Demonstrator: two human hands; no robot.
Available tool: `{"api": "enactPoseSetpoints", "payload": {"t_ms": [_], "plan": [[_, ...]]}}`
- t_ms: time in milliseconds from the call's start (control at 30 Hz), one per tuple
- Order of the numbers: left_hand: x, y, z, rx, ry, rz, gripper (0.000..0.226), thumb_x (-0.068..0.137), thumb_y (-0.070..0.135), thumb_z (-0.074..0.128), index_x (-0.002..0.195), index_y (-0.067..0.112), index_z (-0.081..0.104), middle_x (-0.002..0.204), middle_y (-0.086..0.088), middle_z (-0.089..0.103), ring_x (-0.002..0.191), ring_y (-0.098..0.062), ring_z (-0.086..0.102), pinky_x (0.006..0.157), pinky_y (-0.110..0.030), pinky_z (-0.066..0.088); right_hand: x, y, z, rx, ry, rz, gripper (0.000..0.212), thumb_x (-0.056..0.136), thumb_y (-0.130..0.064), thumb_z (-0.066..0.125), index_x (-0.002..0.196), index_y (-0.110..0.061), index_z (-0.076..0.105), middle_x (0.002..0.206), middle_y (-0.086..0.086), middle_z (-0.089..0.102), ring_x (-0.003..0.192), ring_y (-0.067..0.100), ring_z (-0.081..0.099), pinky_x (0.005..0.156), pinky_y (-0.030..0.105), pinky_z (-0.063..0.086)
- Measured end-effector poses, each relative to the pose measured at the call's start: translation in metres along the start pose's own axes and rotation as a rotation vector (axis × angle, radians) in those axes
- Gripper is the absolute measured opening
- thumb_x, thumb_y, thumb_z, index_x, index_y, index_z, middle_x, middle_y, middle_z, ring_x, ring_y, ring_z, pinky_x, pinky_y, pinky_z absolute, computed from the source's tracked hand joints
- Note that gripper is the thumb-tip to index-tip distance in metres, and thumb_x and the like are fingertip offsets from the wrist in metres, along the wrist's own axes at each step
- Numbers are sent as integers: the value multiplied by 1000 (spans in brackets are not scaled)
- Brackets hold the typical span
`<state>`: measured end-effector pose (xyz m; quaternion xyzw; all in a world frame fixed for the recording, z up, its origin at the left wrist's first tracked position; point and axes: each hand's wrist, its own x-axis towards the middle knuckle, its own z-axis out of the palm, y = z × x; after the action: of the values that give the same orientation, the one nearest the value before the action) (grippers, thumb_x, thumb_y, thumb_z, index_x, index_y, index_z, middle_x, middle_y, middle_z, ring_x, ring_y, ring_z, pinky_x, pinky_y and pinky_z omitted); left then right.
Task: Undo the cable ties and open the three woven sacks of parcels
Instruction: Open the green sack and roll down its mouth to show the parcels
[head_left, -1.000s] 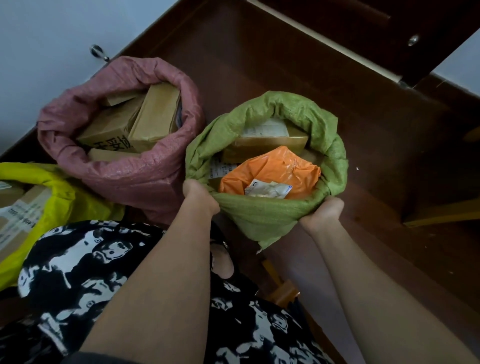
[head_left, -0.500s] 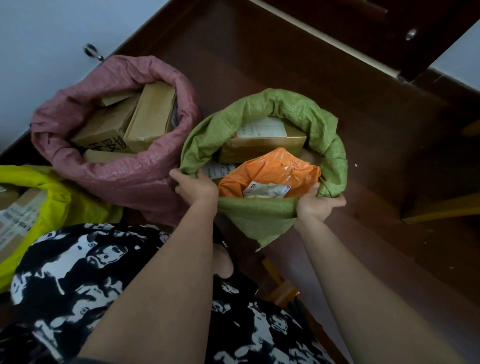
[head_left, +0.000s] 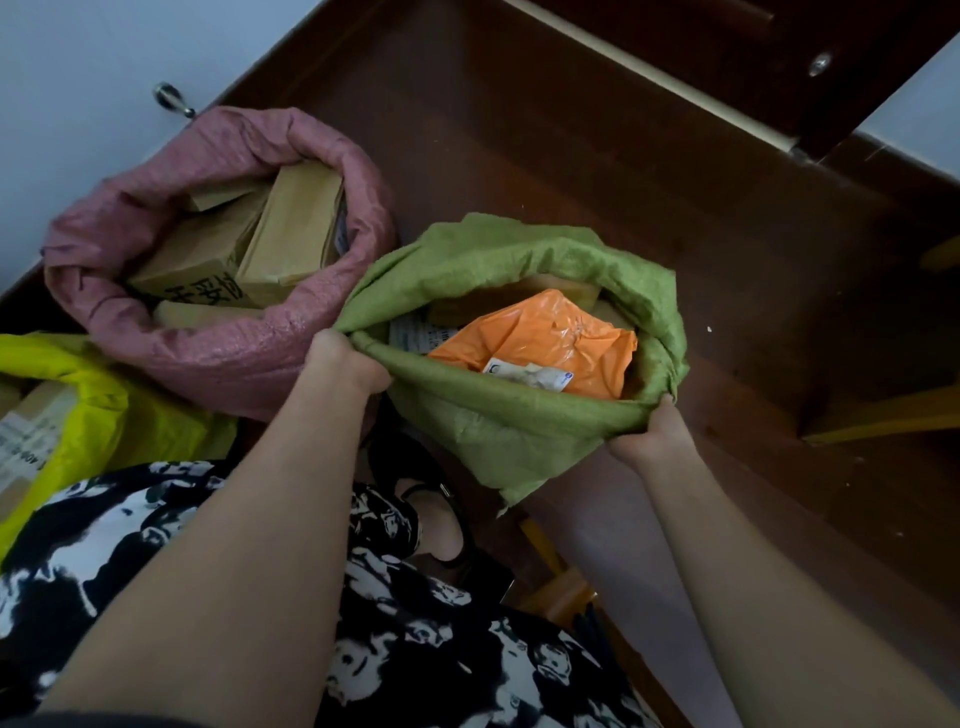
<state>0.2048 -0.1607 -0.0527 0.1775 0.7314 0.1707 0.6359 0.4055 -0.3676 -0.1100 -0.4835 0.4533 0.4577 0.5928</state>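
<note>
**Last sack almost wide open**

The left hand (head_left: 345, 364) grips the near-left edge of the green sack (head_left: 519, 436), with its fingers curled tight into the rolled cloth. The right hand (head_left: 655, 425) grips the near-right edge the same way (its fingertips are tucked under the cloth, so they do not show). Both hands hold the rim and nothing else.

The green sack stands on the dark wood floor (head_left: 571, 156), right in front of the person. Its mouth is open, and an orange parcel (head_left: 540, 343) lies on top inside.

Just to its left, touching it, the pink sack (head_left: 218, 353) is open too, with brown boxes (head_left: 291, 228) showing. The yellow sack (head_left: 93, 410) at the far left also looks open, though only part of it shows.

No cable tie shows on any sack. The job looks nearly done: only folding down the green rim seems left.
</note>
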Motion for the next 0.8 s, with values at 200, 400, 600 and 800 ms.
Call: {"api": "enactPoseSetpoints", "payload": {"t_ms": [200, 400, 600, 800], "plan": [[38, 2, -10, 151, 96, 92, 47, 93, 37, 41, 133, 15, 50, 129, -13, 59, 107, -36, 63, 89, -51, 52, 14, 7, -10, -204, 64, 34, 34, 96, -37, 45, 109, -16, 68, 107, 11, 69, 90, 30, 65, 63, 45, 54], [16, -7, 0, 451, 237, 263, 57, 98, 36, 31, 143, 0, 34, 144, -19, 42, 129, -35, 42, 106, -37, 33, 17, 1, 5, -545, 685, -513, 51, 87, -19, 57, 135, -12, 40, 137, 13, 44, 126, 31, 46, 94, 40, 42], [10, -13, 1, 594, 135, 512, 55, 95, 43, 36, 143, 15, 37, 140, -14, 46, 126, -33, 44, 99, -35, 32, -16, 6, 56, -1320, 78, -1842, 63, 72, -17, 61, 132, -6, 44, 141, 15, 39, 134, 32, 34, 110, 41, 27], [11, -9, -2, 381, -9, 556, 42, 97, 39, 39, 118, 11, 63, 110, -6, 65, 98, -20, 60, 81, -29, 44, -16, 5, 136, -1961, -255, -1813, 49, 90, -26, 58, 138, -24, 46, 144, 1, 46, 138, 24, 34, 110, 43, 23]]}}
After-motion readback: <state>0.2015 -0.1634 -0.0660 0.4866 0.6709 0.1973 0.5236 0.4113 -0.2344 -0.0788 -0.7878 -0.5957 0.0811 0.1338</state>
